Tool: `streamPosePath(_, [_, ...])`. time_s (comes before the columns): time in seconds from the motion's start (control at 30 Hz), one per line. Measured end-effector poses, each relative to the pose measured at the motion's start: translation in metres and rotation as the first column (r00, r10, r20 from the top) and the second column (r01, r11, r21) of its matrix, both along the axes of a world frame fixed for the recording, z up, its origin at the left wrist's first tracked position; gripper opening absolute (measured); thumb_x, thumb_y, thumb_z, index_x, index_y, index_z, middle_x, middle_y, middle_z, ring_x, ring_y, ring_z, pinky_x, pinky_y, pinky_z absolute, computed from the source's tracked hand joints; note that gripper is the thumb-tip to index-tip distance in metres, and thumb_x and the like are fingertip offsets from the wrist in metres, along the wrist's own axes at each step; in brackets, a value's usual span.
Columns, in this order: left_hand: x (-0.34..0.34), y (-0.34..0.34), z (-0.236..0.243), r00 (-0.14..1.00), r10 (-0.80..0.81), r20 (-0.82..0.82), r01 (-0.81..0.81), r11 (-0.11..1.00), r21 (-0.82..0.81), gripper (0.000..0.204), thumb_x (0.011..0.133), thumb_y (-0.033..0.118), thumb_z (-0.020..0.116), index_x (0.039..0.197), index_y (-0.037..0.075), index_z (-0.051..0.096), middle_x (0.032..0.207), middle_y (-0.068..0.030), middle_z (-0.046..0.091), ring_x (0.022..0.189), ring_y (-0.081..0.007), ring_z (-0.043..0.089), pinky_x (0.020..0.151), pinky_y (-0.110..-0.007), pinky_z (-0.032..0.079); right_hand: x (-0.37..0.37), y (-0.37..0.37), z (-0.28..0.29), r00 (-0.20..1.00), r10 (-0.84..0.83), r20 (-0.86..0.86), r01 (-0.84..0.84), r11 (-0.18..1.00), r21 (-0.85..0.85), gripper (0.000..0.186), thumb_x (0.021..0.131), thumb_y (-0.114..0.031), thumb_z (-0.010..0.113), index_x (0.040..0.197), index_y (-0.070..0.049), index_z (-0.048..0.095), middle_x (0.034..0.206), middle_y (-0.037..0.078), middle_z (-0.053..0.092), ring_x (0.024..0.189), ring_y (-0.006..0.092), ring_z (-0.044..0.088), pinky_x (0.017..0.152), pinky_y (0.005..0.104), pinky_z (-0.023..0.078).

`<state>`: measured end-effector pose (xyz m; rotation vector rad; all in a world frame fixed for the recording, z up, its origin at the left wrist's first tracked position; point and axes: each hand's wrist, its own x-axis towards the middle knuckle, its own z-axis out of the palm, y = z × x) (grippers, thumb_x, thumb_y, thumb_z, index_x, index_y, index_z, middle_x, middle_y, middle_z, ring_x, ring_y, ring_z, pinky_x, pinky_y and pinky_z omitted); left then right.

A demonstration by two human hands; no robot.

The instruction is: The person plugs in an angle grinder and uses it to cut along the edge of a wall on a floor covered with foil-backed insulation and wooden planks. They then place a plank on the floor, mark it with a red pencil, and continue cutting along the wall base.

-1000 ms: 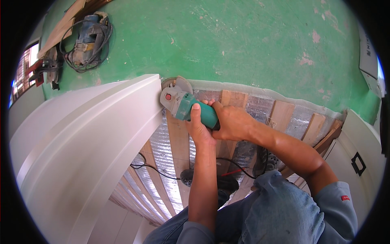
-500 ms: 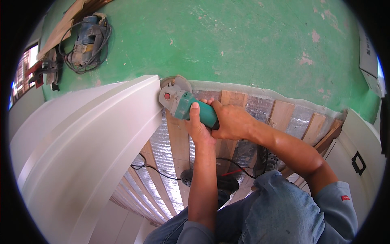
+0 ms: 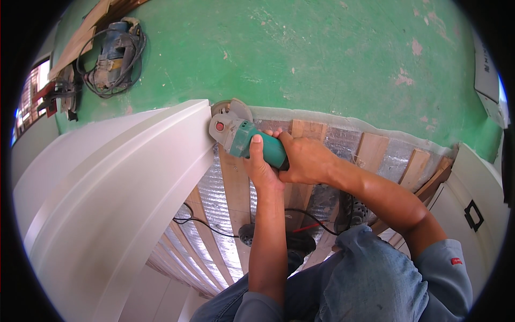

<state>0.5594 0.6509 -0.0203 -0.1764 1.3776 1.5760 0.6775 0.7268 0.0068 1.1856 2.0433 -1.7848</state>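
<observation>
A green angle grinder point(image 3: 242, 138) with a grey head and round disc guard is held in both hands. My left hand point(image 3: 261, 165) wraps its body from below, thumb on top. My right hand point(image 3: 303, 159) grips the rear of the body. The disc sits against the upper right end of a large white curved moulding panel point(image 3: 107, 198) that fills the left side. Beneath the grinder lie wooden slats point(image 3: 235, 188) over silver foil sheeting point(image 3: 213, 199).
A green floor point(image 3: 322, 59) spreads above. A blue power tool with coiled cable point(image 3: 113, 53) lies at the upper left beside a wooden board. A black cord point(image 3: 196, 225) runs under the slats. White panels stand at the right edge point(image 3: 477, 204). My knees in jeans are at the bottom.
The grinder has shifted slightly left along the end of the white panel. Both hands keep the same grip.
</observation>
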Motion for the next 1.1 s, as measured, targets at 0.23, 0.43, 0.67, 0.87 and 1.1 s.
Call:
streamPosePath(0.23, [-0.0011,-0.0012,-0.0027,1.0,0.026,0.007,-0.026,1.0,0.0,0.037,0.095,0.028,0.078,0.114,-0.001,0.063,0.104,-0.0118,0.07,0.101,-0.0293,0.072,0.098,-0.045,0.058,-0.0003,0.0009,0.0003,1.0,-0.001,-0.005,0.001,1.0,-0.002,0.07,0.078,-0.035,0.076,0.125,0.013,0.057,0.102,0.032,0.074,0.094,0.0472,0.075,0.082,0.0538,0.06])
streamPosePath(0.43, [-0.0011,0.0,-0.0017,1.0,0.02,-0.005,-0.02,1.0,0.003,0.037,0.095,0.028,0.079,0.114,-0.001,0.064,0.103,-0.0115,0.071,0.1,-0.029,0.072,0.098,-0.045,0.058,-0.0011,0.0025,0.0021,1.0,-0.001,0.005,0.001,1.0,0.002,0.069,0.078,-0.035,0.076,0.125,0.012,0.057,0.101,0.032,0.074,0.093,0.0471,0.075,0.082,0.054,0.06])
streamPosePath(0.67, [-0.0022,0.0002,-0.0042,0.999,0.037,0.024,-0.037,0.999,0.001,0.037,0.095,0.027,0.079,0.113,-0.001,0.064,0.103,-0.0115,0.07,0.101,-0.0294,0.072,0.099,-0.045,0.058,-0.0013,0.0042,0.0024,1.0,0.005,0.01,-0.005,1.0,-0.006,0.069,0.078,-0.034,0.077,0.125,0.012,0.057,0.102,0.032,0.074,0.095,0.0472,0.074,0.083,0.0543,0.06])
streamPosePath(0.87, [-0.0027,0.0,-0.0065,0.999,0.044,0.028,-0.044,0.999,0.001,0.038,0.095,0.027,0.08,0.114,0.0,0.063,0.104,-0.0125,0.07,0.101,-0.0306,0.072,0.099,-0.046,0.058,-0.0018,0.0065,0.0045,1.0,0.012,0.023,-0.012,1.0,-0.019,0.07,0.078,-0.035,0.076,0.127,0.012,0.057,0.103,0.032,0.074,0.096,0.0472,0.074,0.084,0.0541,0.06])
streamPosePath(1.1, [-0.0016,0.0015,-0.0053,0.998,0.055,0.034,-0.054,0.998,-0.007,0.038,0.094,0.026,0.08,0.115,0.0,0.063,0.104,-0.0129,0.071,0.101,-0.0309,0.072,0.099,-0.046,0.058,-0.001,0.0071,0.0023,0.999,0.026,0.021,-0.026,1.0,0.008,0.072,0.078,-0.036,0.076,0.127,0.012,0.056,0.103,0.032,0.074,0.095,0.0467,0.074,0.083,0.0539,0.06])
